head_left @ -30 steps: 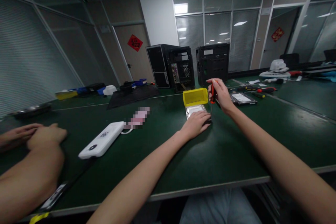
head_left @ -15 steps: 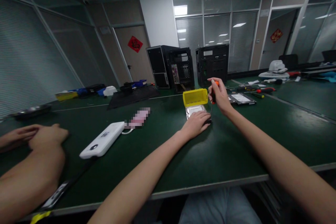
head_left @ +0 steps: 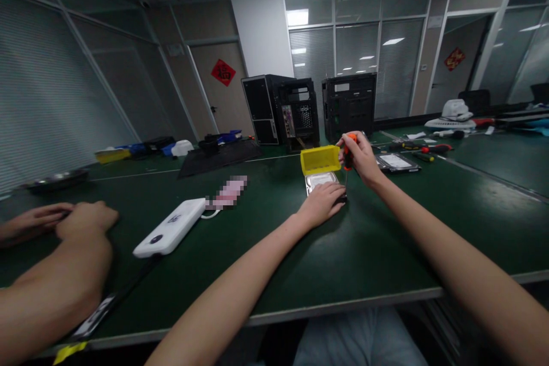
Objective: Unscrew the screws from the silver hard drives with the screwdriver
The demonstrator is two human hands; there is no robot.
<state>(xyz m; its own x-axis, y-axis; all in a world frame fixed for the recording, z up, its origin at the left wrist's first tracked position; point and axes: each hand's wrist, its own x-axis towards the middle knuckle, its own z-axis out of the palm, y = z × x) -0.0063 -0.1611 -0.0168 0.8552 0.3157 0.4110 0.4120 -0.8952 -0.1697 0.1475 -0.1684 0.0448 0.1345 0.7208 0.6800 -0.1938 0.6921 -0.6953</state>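
A silver hard drive lies on the green table in front of a yellow plastic box. My left hand rests over its near right part, fingers and thumb around the end, covering much of it. In my right hand is an orange and black screwdriver, held upright with the fingers closed round the handle. The screwdriver's shaft points down at the dark right edge of the drive, beside my left fingertips. Whether the tip sits in a screw is too small to tell.
Another hard drive and several hand tools lie to the right. Black computer cases stand behind. On the left are a white power bank with a cable, a blurred pink item and another person's arm.
My right hand has dipped slightly and its fingers have shifted on the screwdriver handle. My left hand stays on the hard drive. The whole view has shifted slightly.
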